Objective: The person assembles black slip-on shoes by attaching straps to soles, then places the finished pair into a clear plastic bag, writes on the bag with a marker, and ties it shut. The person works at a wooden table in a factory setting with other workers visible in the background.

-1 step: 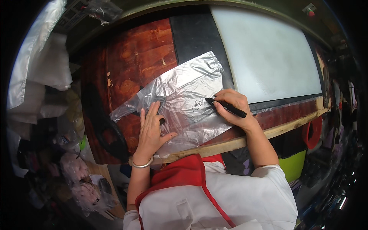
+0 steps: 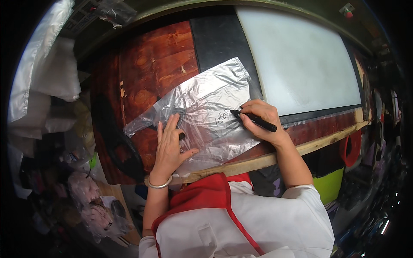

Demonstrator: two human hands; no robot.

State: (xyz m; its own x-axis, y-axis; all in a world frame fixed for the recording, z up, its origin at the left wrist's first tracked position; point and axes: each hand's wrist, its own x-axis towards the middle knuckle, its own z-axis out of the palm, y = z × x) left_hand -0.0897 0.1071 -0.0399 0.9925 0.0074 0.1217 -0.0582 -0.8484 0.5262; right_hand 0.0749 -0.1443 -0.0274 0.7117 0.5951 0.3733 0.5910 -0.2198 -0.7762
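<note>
A crinkled clear plastic bag (image 2: pixel 202 101) lies flat on the dark red wooden table, its silvery far part overlapping a black strip. My right hand (image 2: pixel 263 118) grips a black marker pen (image 2: pixel 258 121), its tip touching the bag beside some black handwritten marks (image 2: pixel 222 117). On the bag's left part, my left hand (image 2: pixel 169 148) presses down with thumb and outer fingers stretched out. A small black piece, apparently the marker cap (image 2: pixel 182 136), is tucked at its bent finger. A silver bangle circles the left wrist.
A large whitish board (image 2: pixel 301 60) rests on a black sheet (image 2: pixel 219 36) at the right. A dark strap-like object (image 2: pixel 116 137) lies along the table's left edge. Bagged pinkish items (image 2: pixel 97 210) sit lower left; a lime-green container (image 2: pixel 329 187) stands below the table at right.
</note>
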